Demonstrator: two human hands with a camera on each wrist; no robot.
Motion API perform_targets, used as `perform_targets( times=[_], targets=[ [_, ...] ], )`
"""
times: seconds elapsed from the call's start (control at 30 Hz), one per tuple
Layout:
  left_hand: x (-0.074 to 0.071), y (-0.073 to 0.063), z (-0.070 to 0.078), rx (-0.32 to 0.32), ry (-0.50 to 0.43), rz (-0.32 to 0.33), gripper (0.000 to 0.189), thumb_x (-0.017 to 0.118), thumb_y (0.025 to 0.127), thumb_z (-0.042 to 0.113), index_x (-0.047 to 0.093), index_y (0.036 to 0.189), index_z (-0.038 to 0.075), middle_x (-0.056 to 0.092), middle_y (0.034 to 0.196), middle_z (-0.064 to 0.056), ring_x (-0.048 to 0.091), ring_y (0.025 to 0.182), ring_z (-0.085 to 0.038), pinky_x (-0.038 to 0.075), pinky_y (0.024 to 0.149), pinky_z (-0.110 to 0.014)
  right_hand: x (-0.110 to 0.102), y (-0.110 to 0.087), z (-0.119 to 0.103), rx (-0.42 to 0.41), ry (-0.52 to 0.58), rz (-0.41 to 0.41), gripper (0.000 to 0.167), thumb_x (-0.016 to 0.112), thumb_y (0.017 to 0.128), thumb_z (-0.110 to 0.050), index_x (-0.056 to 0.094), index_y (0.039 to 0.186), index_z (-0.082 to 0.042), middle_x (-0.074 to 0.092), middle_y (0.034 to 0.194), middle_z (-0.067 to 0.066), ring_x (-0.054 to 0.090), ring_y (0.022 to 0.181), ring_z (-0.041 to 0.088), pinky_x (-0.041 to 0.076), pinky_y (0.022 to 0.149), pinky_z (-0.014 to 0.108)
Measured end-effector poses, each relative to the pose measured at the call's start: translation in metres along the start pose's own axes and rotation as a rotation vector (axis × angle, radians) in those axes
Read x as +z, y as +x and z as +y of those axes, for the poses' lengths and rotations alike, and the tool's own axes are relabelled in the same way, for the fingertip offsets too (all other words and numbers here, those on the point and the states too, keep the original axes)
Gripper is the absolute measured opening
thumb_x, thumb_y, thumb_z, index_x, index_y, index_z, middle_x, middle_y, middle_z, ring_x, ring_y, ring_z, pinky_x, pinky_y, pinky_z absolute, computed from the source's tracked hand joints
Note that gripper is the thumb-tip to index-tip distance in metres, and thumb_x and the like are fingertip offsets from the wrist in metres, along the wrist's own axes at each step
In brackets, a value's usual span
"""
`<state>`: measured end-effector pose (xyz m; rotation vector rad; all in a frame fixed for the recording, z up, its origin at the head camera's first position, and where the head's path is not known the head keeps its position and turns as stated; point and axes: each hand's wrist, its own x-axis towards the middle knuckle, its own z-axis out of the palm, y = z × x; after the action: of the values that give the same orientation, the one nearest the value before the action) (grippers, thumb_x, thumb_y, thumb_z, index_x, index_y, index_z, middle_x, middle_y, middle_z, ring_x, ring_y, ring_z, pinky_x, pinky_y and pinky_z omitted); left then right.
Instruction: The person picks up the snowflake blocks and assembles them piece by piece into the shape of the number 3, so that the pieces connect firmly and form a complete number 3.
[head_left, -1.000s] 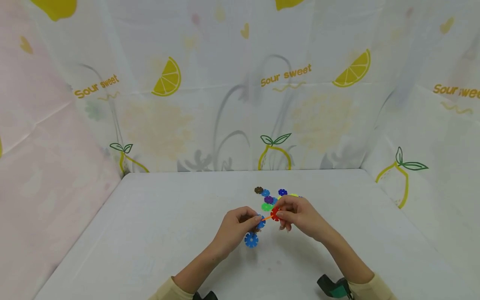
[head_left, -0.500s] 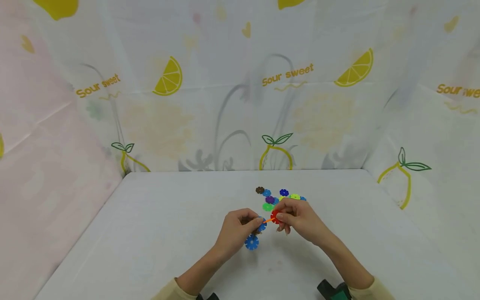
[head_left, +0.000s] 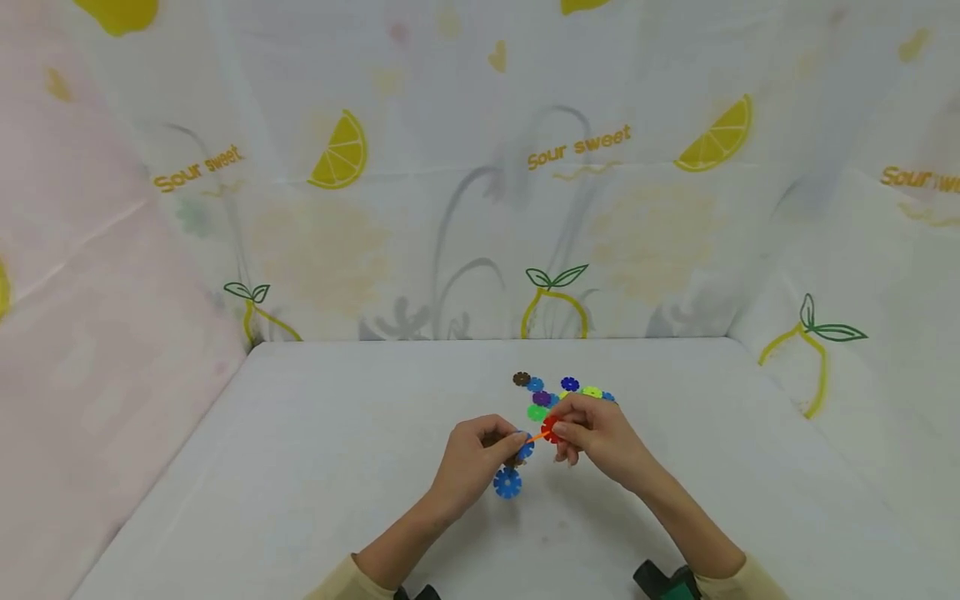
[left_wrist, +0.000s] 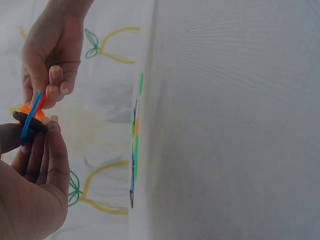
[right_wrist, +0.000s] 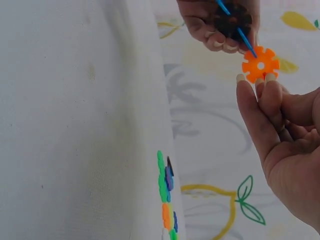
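Note:
My left hand (head_left: 476, 458) pinches a small chain of notched plastic discs above the table. In it are a blue disc (head_left: 528, 447), a brown disc (right_wrist: 233, 22) and a lower blue disc (head_left: 507, 483) that hangs beneath the fingers. An orange disc (right_wrist: 260, 65), edge-on in the head view, joins the held blue disc on its right side. My right hand (head_left: 600, 435) pinches a red disc (head_left: 550, 430) between thumb and fingertips, and this red disc meets the orange one. In the right wrist view the fingers mostly hide the red disc.
Beyond the hands, several loose discs lie on the white table (head_left: 337, 450), among them a brown one (head_left: 521, 379), a purple one (head_left: 542, 398), a green one (head_left: 537, 412) and a yellow one (head_left: 592, 392). Printed cloth walls (head_left: 420, 167) stand behind and at both sides.
Both hands keep their grip on the joined discs and shift only slightly. The whole head view drifts a little.

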<state>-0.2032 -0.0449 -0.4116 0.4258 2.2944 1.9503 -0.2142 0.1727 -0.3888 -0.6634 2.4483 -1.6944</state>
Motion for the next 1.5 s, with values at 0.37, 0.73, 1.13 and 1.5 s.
perform_targets(
  times=[0.37,0.73,1.13,1.5],
  targets=[
    [-0.011,0.005,-0.002,-0.030,0.032,-0.069,0.025,0.064,0.097,0.027,0.068,0.104,0.004,0.073,0.094,-0.008,0.071,0.091,-0.033,0.059,0.083,-0.030,0.001,0.001,-0.002,0.031,0.062,-0.012,0.025,0.060,0.098,-0.008,0.056,0.119,0.004,0.068,0.086,0.024,0.070,0.072,0.028,0.060,0.073,0.027],
    [-0.010,0.005,-0.002,-0.039,0.053,-0.093,0.029,0.066,0.095,0.037,0.072,0.107,0.011,0.073,0.095,-0.006,0.067,0.086,-0.014,0.057,0.084,-0.031,0.007,0.001,-0.005,0.026,0.041,-0.017,0.021,0.062,0.096,-0.007,0.058,0.115,0.001,0.069,0.084,0.021,0.068,0.072,0.036,0.060,0.071,0.026],
    [-0.009,0.005,-0.003,-0.030,0.061,-0.072,0.027,0.066,0.095,0.035,0.074,0.107,0.012,0.075,0.096,-0.009,0.066,0.083,-0.014,0.054,0.073,-0.026,0.014,0.000,-0.004,0.026,0.087,-0.063,0.020,0.059,0.097,-0.006,0.058,0.115,0.003,0.069,0.084,0.023,0.069,0.070,0.031,0.060,0.075,0.029],
    [-0.011,0.005,-0.003,-0.027,0.068,-0.031,0.023,0.066,0.095,0.031,0.071,0.102,0.009,0.073,0.096,-0.012,0.065,0.081,-0.015,0.054,0.070,-0.022,-0.007,0.001,0.002,0.025,-0.072,0.007,0.019,0.063,0.095,-0.007,0.064,0.113,-0.001,0.069,0.093,0.021,0.070,0.076,0.022,0.061,0.074,0.037]
  ],
)
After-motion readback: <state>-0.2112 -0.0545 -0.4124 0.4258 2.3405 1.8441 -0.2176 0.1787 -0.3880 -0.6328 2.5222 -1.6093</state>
